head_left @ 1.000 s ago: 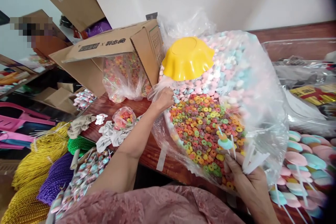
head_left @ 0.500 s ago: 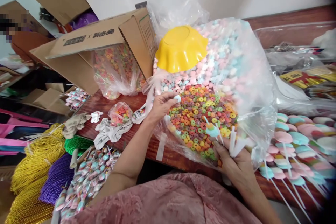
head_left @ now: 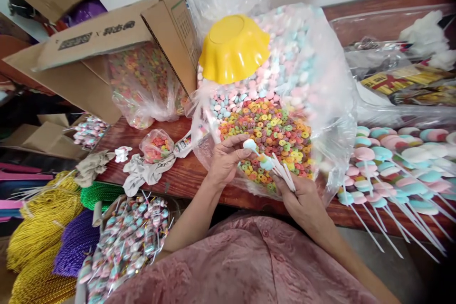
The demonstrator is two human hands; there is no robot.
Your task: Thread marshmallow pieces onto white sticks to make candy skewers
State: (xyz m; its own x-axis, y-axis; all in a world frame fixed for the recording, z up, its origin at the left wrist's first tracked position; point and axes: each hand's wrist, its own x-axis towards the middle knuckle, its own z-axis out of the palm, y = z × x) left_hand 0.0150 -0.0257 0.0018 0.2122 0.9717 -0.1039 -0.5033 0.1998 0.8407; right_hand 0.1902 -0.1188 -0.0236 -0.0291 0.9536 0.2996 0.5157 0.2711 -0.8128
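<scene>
Between the thumb and fingertips of my left hand (head_left: 223, 161) is a pale blue round marshmallow (head_left: 250, 144). It is at the tip of a white stick that carries an orange ring and another pale blue marshmallow (head_left: 266, 163); whether the tip has entered it, I cannot tell. My right hand (head_left: 301, 195) is closed around that stick and several bare white sticks (head_left: 285, 172). Both hands are above the near edge of a heap of small colourful rings (head_left: 263, 118), which lies on clear plastic. Pink, blue and white marshmallows (head_left: 281, 73) fill the bag behind the rings.
A yellow scalloped bowl (head_left: 235, 47) lies upside down on the marshmallows. At left, an open cardboard box (head_left: 166, 23) holds bagged rings. Finished marshmallow skewers (head_left: 383, 171) are stacked at right. Below left stand a box of wrapped skewers (head_left: 131, 242) and gold cords (head_left: 46, 232).
My hands have come together over the rings. The marshmallow in my left hand has moved to the tip of the loaded stick in my right hand. The view has shifted slightly.
</scene>
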